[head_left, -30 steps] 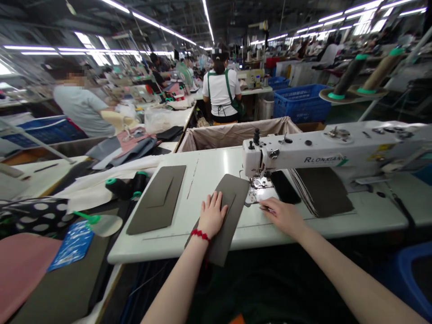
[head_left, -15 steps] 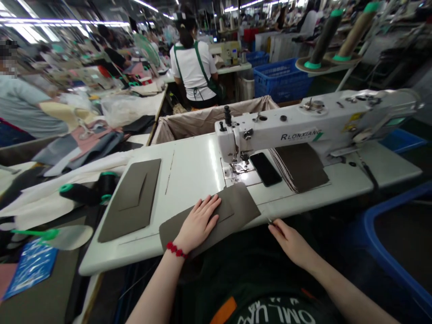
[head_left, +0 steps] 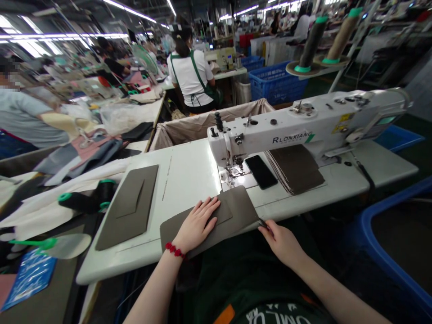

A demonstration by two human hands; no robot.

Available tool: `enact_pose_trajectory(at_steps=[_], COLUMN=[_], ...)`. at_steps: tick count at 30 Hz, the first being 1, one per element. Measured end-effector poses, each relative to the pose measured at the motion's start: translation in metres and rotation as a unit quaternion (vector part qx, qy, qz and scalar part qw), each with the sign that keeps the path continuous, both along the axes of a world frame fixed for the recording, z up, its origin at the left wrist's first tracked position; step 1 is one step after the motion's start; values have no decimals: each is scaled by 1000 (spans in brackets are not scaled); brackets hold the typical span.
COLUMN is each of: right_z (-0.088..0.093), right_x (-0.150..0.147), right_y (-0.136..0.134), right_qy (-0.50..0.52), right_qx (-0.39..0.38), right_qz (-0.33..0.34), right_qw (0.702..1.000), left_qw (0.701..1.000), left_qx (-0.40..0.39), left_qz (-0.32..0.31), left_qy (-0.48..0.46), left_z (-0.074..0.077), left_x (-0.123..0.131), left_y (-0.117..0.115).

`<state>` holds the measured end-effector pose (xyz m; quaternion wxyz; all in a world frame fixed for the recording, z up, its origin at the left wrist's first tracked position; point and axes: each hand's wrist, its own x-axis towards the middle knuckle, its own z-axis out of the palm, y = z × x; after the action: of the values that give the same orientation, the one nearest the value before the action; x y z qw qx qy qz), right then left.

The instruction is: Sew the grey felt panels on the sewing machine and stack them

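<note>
A grey-brown fabric panel with a smaller patch on it lies at the front edge of the sewing table. My left hand rests flat on this panel with its fingers stretched out. At the panel's right corner, my right hand is closed on a small dark pointed tool, whose kind I cannot make out. The tool's tip is close by the fabric edge. Behind the panel stands a white sewing machine, its presser foot just beyond the cloth.
Another grey-brown panel with a patch lies on the left of the table. A black phone and a stack of brown pieces sit under the machine arm. Black thread cones stand left; a blue-rimmed container is at right.
My right hand has moved left with the small tool, up to the panel's right corner. My left hand stays flat on the panel. The view has shifted slightly.
</note>
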<state>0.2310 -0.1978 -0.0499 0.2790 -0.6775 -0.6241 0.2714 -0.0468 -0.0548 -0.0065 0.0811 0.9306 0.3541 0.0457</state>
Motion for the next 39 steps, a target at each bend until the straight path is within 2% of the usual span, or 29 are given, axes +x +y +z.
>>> enact_pose_trajectory(at_steps=[6,11,15,18,21,23,26,28,33,36,39], right_z=[-3,2,12,16,10,4,0,3,18,17,9], right_x=[-5,3,15,16,13,17,30,36,21,7,0], right_y=[1,1,1,4,4,2,-5,-9,-11,-9,-7], right_qy=[-78,-74,-72,-89,-148,-188,-199,-193,-153,-143,-193], right_qx=[20,26,46,73,79,75,89,93,42,49,42], right_qz=[2,-21,-63,-11,75,95,78,43,-38,-26,-3], right_qw=[997,997,994,993,983,975,973,976,987,988,980], left_qw=[1000,1000,995,990,989,989,988,988,989,982,967], left_qx=[2,-11,4,12,16,17,17,19,18,-13,-53], left_qz=[2,10,94,138,144,148,152,151,150,185,234], left_qy=[-3,-15,-22,-5,9,11,7,3,-9,-34,-85], left_z=[-1,0,2,2,1,1,0,-2,-5,-1,5], left_x=[0,-3,-17,-28,-34,-35,-35,-35,-35,-29,-23], left_y=[0,1,-1,-4,-6,-5,-4,-4,-4,0,0])
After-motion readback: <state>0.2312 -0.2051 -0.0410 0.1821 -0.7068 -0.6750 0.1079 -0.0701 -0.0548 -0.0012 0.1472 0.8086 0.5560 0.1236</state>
